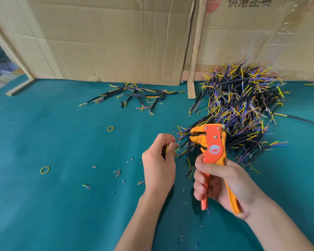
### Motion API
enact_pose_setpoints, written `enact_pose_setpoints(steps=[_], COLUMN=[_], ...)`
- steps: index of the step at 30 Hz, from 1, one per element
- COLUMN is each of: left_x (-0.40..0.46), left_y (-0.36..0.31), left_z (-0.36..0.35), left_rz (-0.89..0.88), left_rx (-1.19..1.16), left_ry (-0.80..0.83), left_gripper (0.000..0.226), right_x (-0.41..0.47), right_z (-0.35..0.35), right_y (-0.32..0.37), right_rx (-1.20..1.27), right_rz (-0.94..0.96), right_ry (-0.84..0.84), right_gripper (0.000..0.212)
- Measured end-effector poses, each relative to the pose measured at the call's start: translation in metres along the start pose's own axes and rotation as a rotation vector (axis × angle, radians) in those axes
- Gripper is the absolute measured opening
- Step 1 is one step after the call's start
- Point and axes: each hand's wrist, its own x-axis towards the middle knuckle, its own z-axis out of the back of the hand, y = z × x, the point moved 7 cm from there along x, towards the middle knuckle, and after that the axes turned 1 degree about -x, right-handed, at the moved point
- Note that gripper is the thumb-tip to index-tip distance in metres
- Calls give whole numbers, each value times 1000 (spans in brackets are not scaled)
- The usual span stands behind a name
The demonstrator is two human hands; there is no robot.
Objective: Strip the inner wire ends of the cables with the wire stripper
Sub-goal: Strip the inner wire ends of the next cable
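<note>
Teal table (43, 205): cable pile (243, 109) (rubber bands (45, 170), scraps).

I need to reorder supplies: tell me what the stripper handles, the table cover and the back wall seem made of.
Wire stripper handles: apparently glossy plastic, orange and yellow, smooth sheen.
Table cover: looks like matte teal felt or fabric, with no glare; uncertain which.
Back wall: corrugated cardboard, brown, with creases, torn edges and printed characters.

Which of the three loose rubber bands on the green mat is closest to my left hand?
The yellow rubber band, lying up-left of your left hand. The others lie farther: one by the small cable bunch, one far left.
</note>
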Motion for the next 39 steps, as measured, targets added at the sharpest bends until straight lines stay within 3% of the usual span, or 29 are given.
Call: enact_pose_setpoints(steps=[8, 17, 26, 30, 35, 39], left_x=[0, -5, -7, -7, -7, -6], left_y=[4, -7, -7, -7, -11, -8], left_z=[7, 1, 0, 0, -3, -2], left_rz=[-17, -142, -142, -141, -206, -200], left_rx=[93, 213, 216, 192, 206, 274], left_ry=[-118, -80, -53, -52, -48, -66], left_gripper=[24, 22, 23, 21, 15, 7], right_x=[-6, -5, -3, -4, 1, -1], right_z=[-10, -13, -11, -12, -5, -10], right_y=[-8, -11, -12, -13, -10, -3], right_rx=[-83, -69, -89, -103, -100, 56], right_rz=[-113, -111, -106, -107, -17, 34], right_ry=[156, 131, 63, 26, -131, -47], right_gripper=[26, 27, 26, 34, 62, 34])
